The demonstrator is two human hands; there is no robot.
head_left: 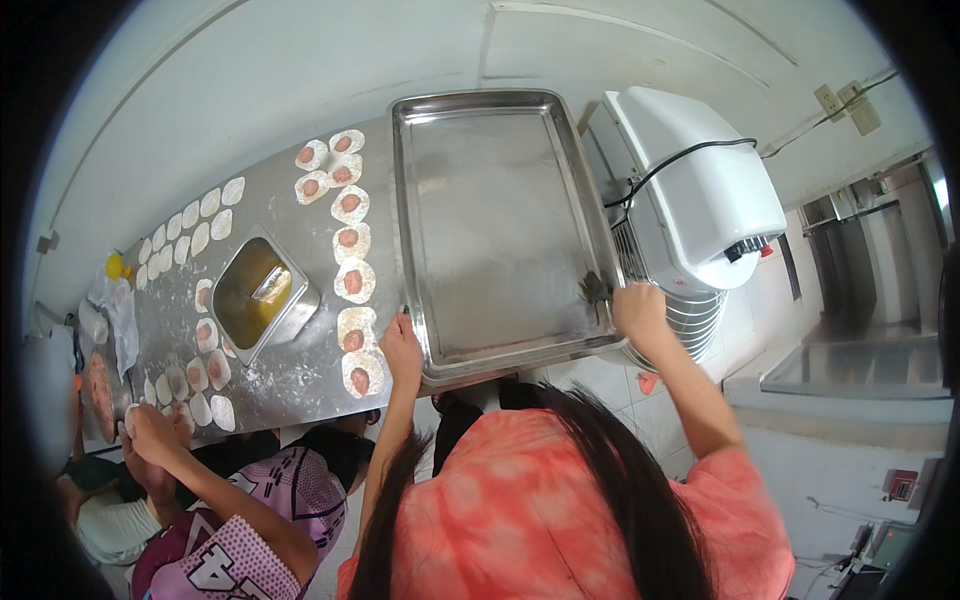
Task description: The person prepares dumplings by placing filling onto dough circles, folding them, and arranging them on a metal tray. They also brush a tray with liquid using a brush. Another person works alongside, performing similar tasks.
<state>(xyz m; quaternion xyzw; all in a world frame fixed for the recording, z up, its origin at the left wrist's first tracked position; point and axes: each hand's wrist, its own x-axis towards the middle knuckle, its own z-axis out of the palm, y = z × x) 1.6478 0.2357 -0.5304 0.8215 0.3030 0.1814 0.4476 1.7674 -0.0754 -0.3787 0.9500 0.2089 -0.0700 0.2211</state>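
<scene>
Both my hands hold a large rectangular metal tray [490,210] with raised sides and nothing lying in it. My left hand [402,345] is closed on its left side near the front corner, thumb at the rim. On the opposite side, my right hand [640,308] grips the rim, its fingers partly hidden. A dark patch shows inside the tray by the right hand; it may be a reflection. Just left of the tray runs a column of flat dough rounds topped with pink filling [352,240].
A deep steel pan [262,290] with yellow liquid stands on the floured metal table [290,385]. Flat dough rounds [200,238] lie farther left. A white mixer [700,190] with a wire guard adjoins the tray's right side. At the lower left, a co-worker's hands [155,435] handle dough.
</scene>
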